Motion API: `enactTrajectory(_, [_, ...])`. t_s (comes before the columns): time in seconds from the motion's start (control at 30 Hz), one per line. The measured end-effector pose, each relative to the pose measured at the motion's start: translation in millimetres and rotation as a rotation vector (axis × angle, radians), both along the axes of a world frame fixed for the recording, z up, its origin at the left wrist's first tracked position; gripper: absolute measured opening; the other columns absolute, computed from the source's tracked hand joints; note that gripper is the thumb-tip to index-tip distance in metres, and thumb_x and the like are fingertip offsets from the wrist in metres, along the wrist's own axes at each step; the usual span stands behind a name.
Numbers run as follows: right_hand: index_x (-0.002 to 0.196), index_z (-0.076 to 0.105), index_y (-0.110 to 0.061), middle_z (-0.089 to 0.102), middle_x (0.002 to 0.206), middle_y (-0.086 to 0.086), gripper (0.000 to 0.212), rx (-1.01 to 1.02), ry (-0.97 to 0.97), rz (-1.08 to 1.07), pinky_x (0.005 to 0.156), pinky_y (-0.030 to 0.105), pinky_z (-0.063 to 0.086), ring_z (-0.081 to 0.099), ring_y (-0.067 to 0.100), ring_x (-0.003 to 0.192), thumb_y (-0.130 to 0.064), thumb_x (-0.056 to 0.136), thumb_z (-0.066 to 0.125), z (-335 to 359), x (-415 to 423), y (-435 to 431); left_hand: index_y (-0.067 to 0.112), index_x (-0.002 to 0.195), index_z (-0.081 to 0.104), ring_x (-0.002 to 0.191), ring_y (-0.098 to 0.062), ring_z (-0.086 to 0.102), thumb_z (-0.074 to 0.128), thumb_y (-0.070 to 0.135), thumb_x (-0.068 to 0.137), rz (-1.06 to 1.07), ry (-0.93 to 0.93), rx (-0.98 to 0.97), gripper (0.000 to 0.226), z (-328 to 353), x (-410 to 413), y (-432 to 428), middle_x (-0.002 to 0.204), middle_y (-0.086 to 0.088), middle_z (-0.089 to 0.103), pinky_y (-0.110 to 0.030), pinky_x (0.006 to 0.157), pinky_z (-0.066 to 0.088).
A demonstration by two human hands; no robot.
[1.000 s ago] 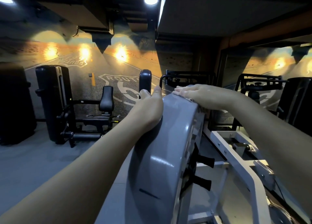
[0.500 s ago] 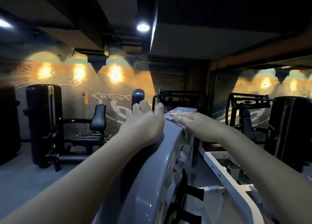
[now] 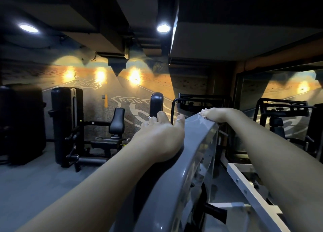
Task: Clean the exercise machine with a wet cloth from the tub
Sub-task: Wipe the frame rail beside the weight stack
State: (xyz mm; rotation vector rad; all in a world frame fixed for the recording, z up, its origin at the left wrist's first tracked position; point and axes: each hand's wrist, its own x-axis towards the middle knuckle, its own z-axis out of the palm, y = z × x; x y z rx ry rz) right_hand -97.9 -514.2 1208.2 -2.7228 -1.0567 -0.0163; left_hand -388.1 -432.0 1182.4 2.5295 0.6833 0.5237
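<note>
The exercise machine's grey curved cover [image 3: 192, 155] runs away from me through the middle of the view. My left hand [image 3: 160, 137] rests on its left side with the fingers stretched forward and the thumb along the top edge. My right hand [image 3: 218, 114] lies flat on the far end of the cover's top. Only a thin pale sliver of cloth [image 3: 203, 116] shows under its fingertips; the rest is hidden by the hand. No tub is in view.
The machine's white frame [image 3: 244, 182] and black knobs [image 3: 216, 212] lie to the right below my right arm. A black weight machine [image 3: 68, 123] with a padded seat [image 3: 118, 120] stands on the grey floor to the left. A mirror wall [image 3: 283, 99] is on the right.
My right hand has slid away from me along the top of the grey cover to its far end. My left hand stayed on the cover's side. My view has lifted.
</note>
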Motion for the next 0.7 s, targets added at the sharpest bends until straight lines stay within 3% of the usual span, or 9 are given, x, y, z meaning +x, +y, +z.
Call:
enactTrajectory(0.17, [0.159,0.029,-0.005,0.023,0.168,0.01,0.056,0.056,0.001,0.097,0.123,0.039,0.016,0.02,0.028,0.155,-0.036,0.112,0.033,-1.0,0.5,2.7,0.024,0.152,0.027,0.141,-0.036,0.029,0.01,0.057,0.104,0.034,-0.017,0.023,0.061,-4.2,2.8,4.2,0.156,-0.013,0.031,-0.053,0.105,0.028])
enactTrajectory(0.27, [0.162,0.025,-0.025,0.009,0.17,-0.011,0.064,-0.009,0.039,0.208,0.126,0.038,0.005,0.008,0.013,0.157,-0.058,0.108,0.027,7.8,-21.7,9.9,0.023,0.153,0.026,0.143,-0.036,0.03,0.009,0.061,0.103,0.024,-0.016,0.019,0.065,-3.4,2.1,2.8,0.158,-0.012,0.031,-0.054,0.11,0.028])
enactTrajectory(0.33, [0.159,0.029,-0.038,0.012,0.164,-0.025,0.065,0.01,0.083,0.31,0.127,0.038,0.004,0.01,0.003,0.152,-0.069,0.102,0.029,5.8,-27.4,1.2,0.025,0.154,0.026,0.142,-0.035,0.033,0.008,0.065,0.101,0.014,-0.02,-0.006,0.069,-2.3,2.2,6.9,0.157,-0.012,0.034,-0.055,0.113,0.03])
enactTrajectory(0.43, [0.154,0.038,-0.043,0.024,0.159,-0.028,0.057,0.079,0.14,0.373,0.125,0.035,0.012,0.022,0.002,0.147,-0.066,0.102,0.035,8.0,-33.4,-13.8,0.029,0.153,0.021,0.138,-0.039,0.037,0.015,0.056,0.1,-0.025,-0.016,-0.014,0.059,-1.2,0.1,6.7,0.151,-0.013,0.035,-0.057,0.112,0.033])
enactTrajectory(0.53, [0.152,0.042,-0.044,0.021,0.164,-0.025,0.058,0.119,0.03,0.426,0.125,0.038,0.018,0.022,0.004,0.149,-0.067,0.1,0.043,10.2,-35.5,-18.1,0.033,0.153,0.008,0.135,-0.044,0.038,0.018,0.035,0.109,0.0,-0.075,-0.053,0.045,-2.3,0.0,3.4,0.145,-0.013,0.031,-0.058,0.112,0.034])
enactTrajectory(0.6, [0.145,0.051,-0.048,0.033,0.16,-0.025,0.043,0.097,-0.022,0.451,0.123,0.04,0.028,0.035,0.003,0.144,-0.056,0.102,0.049,9.0,-36.1,-17.7,0.037,0.143,0.007,0.134,-0.044,0.039,0.015,0.036,0.11,0.002,-0.059,-0.051,0.034,-0.4,-2.0,2.0,0.145,-0.014,0.032,-0.057,0.111,0.034])
enactTrajectory(0.7, [0.13,0.057,-0.063,0.054,0.142,-0.029,0.029,0.089,0.005,0.372,0.111,0.045,0.046,0.057,0.01,0.129,-0.056,0.103,0.047,6.9,-27.4,-18.6,0.038,0.13,0.009,0.135,-0.04,0.039,0.011,0.04,0.11,-0.008,-0.035,0.0,0.02,-0.6,-2.7,1.6,0.146,-0.011,0.034,-0.056,0.112,0.034])
